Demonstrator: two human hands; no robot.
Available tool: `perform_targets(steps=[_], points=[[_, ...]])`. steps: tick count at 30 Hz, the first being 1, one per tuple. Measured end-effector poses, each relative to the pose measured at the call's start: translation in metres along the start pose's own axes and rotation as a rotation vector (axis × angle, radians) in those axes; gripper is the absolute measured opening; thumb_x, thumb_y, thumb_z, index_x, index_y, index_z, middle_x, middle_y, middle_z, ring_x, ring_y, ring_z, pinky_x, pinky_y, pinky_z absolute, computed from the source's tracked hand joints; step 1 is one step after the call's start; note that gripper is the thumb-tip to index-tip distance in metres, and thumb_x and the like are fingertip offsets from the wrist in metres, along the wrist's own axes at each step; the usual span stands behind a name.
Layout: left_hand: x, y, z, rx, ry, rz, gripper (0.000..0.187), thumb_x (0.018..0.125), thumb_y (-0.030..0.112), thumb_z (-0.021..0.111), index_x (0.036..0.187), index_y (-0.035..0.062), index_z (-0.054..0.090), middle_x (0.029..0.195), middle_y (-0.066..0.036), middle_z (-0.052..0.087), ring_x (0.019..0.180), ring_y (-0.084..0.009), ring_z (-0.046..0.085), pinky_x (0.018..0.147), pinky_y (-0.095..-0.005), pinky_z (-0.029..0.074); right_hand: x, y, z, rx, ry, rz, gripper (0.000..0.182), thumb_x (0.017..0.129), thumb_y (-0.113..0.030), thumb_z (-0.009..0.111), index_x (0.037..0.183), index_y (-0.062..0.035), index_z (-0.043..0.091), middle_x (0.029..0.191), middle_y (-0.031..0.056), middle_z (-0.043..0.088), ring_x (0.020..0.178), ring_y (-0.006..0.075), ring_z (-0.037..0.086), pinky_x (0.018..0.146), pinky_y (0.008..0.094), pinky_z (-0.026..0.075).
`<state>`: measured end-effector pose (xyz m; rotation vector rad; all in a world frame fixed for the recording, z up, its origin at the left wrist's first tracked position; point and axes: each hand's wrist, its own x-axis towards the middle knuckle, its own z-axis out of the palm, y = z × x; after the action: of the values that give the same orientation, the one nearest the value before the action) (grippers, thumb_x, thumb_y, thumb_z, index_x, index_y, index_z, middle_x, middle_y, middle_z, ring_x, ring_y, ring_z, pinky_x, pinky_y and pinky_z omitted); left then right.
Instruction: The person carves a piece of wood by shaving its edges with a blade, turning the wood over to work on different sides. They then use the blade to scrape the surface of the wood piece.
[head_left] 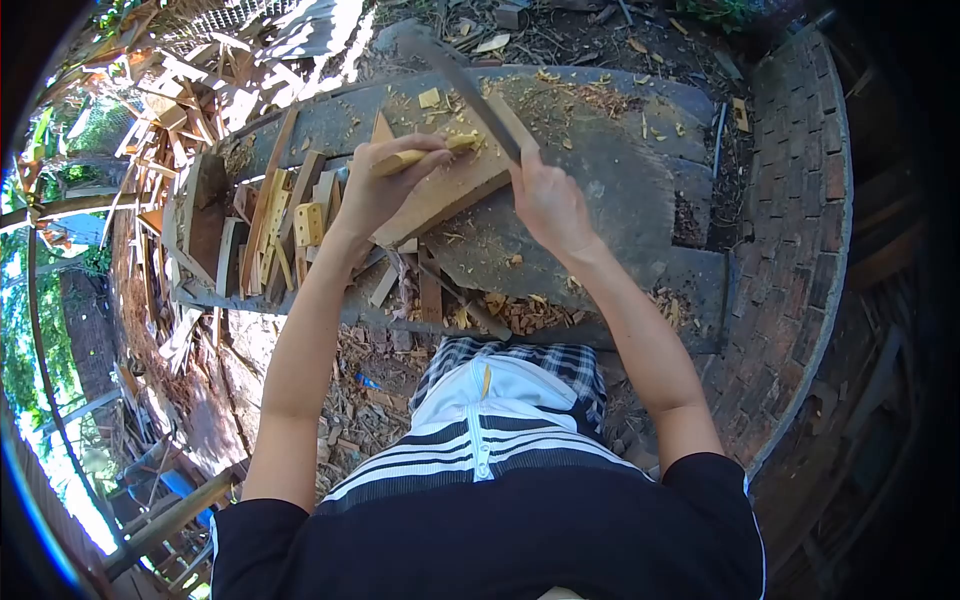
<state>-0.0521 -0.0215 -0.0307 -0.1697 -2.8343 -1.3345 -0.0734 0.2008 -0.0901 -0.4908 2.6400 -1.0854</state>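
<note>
My left hand (pixel 385 180) is closed around a carved piece of pale yellow wood (pixel 400 162), whose far end rests over a thick wooden block (pixel 445 200). In my right hand (pixel 553 205) is a machete (pixel 470 95), gripped at its near end. Its long dark blade points up and away to the left, with the tip blurred. The blade passes over the block, to the right of the yellow piece's end. The handle is hidden inside my fist. Wood chips lie on the block and around it.
The block lies slantwise on a dark worn worktable (pixel 630 220) strewn with shavings. Several wood offcuts (pixel 270 230) stand at the table's left end, including a yellow piece with holes (pixel 309 224). A low brick wall (pixel 790 250) curves along the right. Scrap wood (pixel 170 110) is heaped at the left.
</note>
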Motion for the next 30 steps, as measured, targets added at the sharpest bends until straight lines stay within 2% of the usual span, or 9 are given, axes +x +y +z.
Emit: perform_targets(steps=[3, 7, 10, 14, 17, 19, 25, 28, 30], points=[[0.0, -0.002, 0.001, 0.031, 0.046, 0.106, 0.018, 0.09, 0.013, 0.068, 0.103, 0.0004, 0.071, 0.102, -0.008, 0.073, 0.078, -0.0067, 0.063, 0.071, -0.0223, 0.051, 0.001, 0.019, 0.021, -0.052, -0.046, -0.014, 0.02, 0.098, -0.022, 0.046, 0.099, -0.0025, 0.041, 0.077, 0.0257, 0.065, 0.078, 0.0504, 0.063, 0.068, 0.0588, 0.049], [-0.004, -0.01, 0.002, -0.002, 0.012, 0.059, 0.017, 0.09, 0.012, 0.068, 0.102, 0.0, 0.071, 0.105, -0.007, 0.072, 0.081, -0.0062, 0.063, 0.073, -0.022, 0.051, 0.001, 0.013, 0.002, -0.021, -0.084, -0.018, 0.019, 0.098, -0.021, 0.046, 0.099, -0.0025, 0.041, 0.078, 0.0246, 0.066, 0.079, 0.0496, 0.063, 0.068, 0.0586, 0.049], [-0.004, -0.013, 0.0, -0.078, 0.051, -0.049, 0.016, 0.088, 0.013, 0.071, 0.1, 0.0028, 0.073, 0.091, -0.007, 0.074, 0.071, -0.0047, 0.059, 0.063, -0.019, 0.046, -0.006, -0.005, -0.016, 0.066, 0.013, -0.007, 0.019, 0.098, -0.021, 0.046, 0.099, -0.0026, 0.042, 0.081, 0.0251, 0.066, 0.081, 0.049, 0.063, 0.069, 0.0591, 0.049], [-0.002, -0.011, -0.008, -0.207, 0.068, -0.044, 0.017, 0.09, 0.014, 0.069, 0.101, 0.0015, 0.072, 0.096, -0.006, 0.073, 0.078, -0.0074, 0.063, 0.067, -0.0201, 0.05, -0.003, 0.023, 0.021, -0.062, -0.104, 0.039, 0.02, 0.098, -0.022, 0.045, 0.099, -0.0029, 0.041, 0.084, 0.0256, 0.066, 0.083, 0.049, 0.063, 0.069, 0.0589, 0.05], [-0.018, -0.033, -0.011, -0.464, 0.144, -0.202, 0.019, 0.093, 0.016, 0.065, 0.103, -0.0004, 0.069, 0.108, -0.008, 0.069, 0.09, -0.0136, 0.065, 0.076, -0.0259, 0.057, -0.008, 0.024, 0.025, -0.046, -0.127, 0.043, 0.021, 0.099, -0.023, 0.045, 0.099, -0.0032, 0.041, 0.086, 0.0259, 0.066, 0.084, 0.0492, 0.063, 0.069, 0.059, 0.05], [-0.026, -0.043, -0.019, -0.629, 0.214, -0.236, 0.027, 0.097, 0.017, 0.059, 0.115, -0.0036, 0.061, 0.121, -0.019, 0.062, 0.104, -0.0252, 0.065, 0.086, -0.0361, 0.059, -0.005, 0.029, 0.024, -0.001, -0.143, 0.032, 0.021, 0.099, -0.024, 0.045, 0.098, -0.0033, 0.04, 0.085, 0.026, 0.066, 0.084, 0.0493, 0.063, 0.069, 0.0594, 0.05], [-0.045, -0.043, -0.014, -0.853, 0.149, -0.259, 0.017, 0.091, 0.007, 0.057, 0.104, -0.0014, 0.062, 0.123, -0.017, 0.06, 0.121, -0.0271, 0.054, 0.109, -0.0465, 0.041, -0.007, 0.034, 0.033, 0.018, -0.106, 0.05, 0.022, 0.099, -0.026, 0.046, 0.099, -0.0042, 0.041, 0.082, 0.0269, 0.066, 0.081, 0.0499, 0.063, 0.067, 0.059, 0.05], [-0.043, -0.043, -0.015, -0.457, -0.003, -0.172, 0.011, 0.08, 0.006, 0.061, 0.087, 0.0049, 0.07, 0.135, -0.01, 0.053, 0.133, -0.0281, 0.042, 0.112, -0.0417, 0.03, -0.006, 0.036, 0.035, 0.023, -0.1, 0.041, 0.023, 0.099, -0.026, 0.046, 0.099, -0.0044, 0.041, 0.082, 0.0272, 0.066, 0.08, 0.05, 0.063, 0.067, 0.0586, 0.05], [-0.044, -0.038, -0.011, -0.407, 0.013, -0.15, 0.017, 0.081, 0.007, 0.061, 0.096, 0.0059, 0.068, 0.138, -0.011, 0.049, 0.132, -0.0281, 0.043, 0.112, -0.0417, 0.031, -0.006, 0.037, 0.035, 0.022, -0.094, 0.038, 0.023, 0.099, -0.027, 0.046, 0.1, -0.0043, 0.042, 0.082, 0.0272, 0.066, 0.08, 0.05, 0.063, 0.067, 0.0585, 0.05]])
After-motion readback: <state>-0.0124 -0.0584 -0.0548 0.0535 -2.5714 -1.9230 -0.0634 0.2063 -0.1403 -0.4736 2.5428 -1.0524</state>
